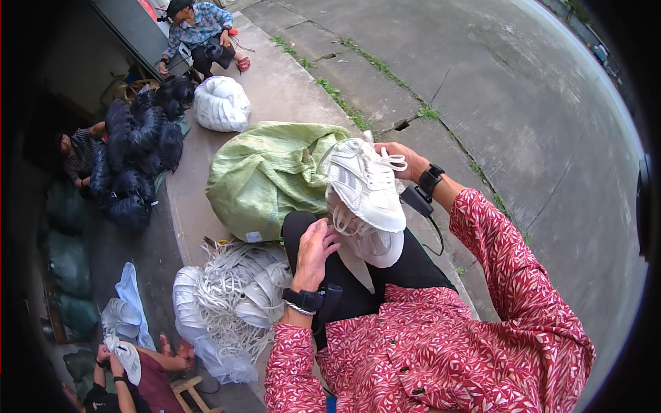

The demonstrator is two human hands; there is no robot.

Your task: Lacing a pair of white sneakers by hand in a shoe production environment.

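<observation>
On my lap is a pair of white sneakers: the upper sneaker [370, 180] shows its laces and grey side panels, and the lower sneaker [377, 246] lies partly beneath it. My right hand [405, 161] is closed around the upper one by its ankle opening, fingers partly hidden behind it. Beside the lower sneaker is my left hand [313, 253], its fingers apart and slightly bent, with nothing in them. Whether its fingertips touch the shoe I cannot tell. A white lace [344, 219] hangs between the two shoes.
A green woven sack [265, 175] stands against my knees. To the left, a heap of white laces [237, 289] spills from clear plastic. A white bundle [222, 103] and dark wrapped bundles [131, 158] lie farther off. Co-workers sit nearby; one holds a white shoe [127, 359].
</observation>
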